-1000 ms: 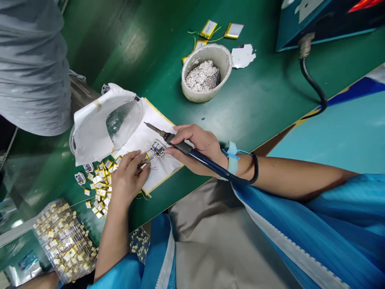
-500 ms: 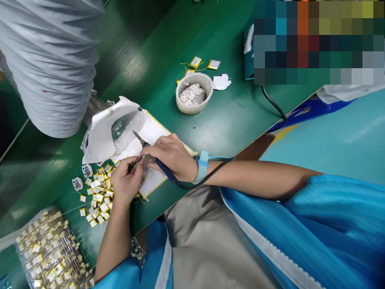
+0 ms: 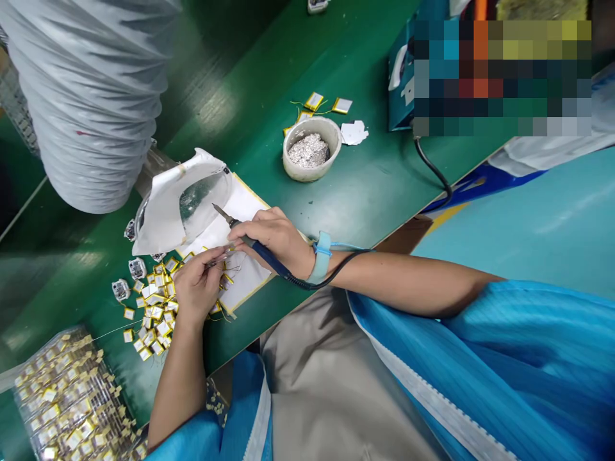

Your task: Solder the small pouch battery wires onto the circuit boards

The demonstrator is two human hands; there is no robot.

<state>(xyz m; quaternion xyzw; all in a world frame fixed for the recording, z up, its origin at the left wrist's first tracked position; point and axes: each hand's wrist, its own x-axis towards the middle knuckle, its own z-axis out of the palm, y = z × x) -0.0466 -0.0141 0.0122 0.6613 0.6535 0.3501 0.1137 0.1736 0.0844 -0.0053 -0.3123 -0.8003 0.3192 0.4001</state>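
My right hand (image 3: 281,242) is closed around a soldering iron (image 3: 270,257), its bare metal tip pointing up and left, away from the work. Right fingertips also meet the left ones near some thin wires. My left hand (image 3: 196,287) pinches a small, dark, shiny piece that is mostly hidden by the fingers. Under both hands lies a white sheet (image 3: 246,287) with yellow tape edges. Beside my left hand is a heap of small yellow-edged battery cells (image 3: 156,310) with thin leads. Two small white housings (image 3: 136,268) sit at the heap's far edge.
A clear hood with white paper (image 3: 166,208) stands beyond my hands, near a wide grey hose (image 3: 91,109). An oval bowl of silvery scraps (image 3: 307,171) stands farther back. A teal box (image 3: 400,96) with a cable is at right. Stacked clear trays (image 3: 72,397) hold many cells.
My hands have drawn slightly apart, showing more thin wires between them. The left hand has shifted a little left. The soldering iron stays in my right hand, and the view has shifted slightly.
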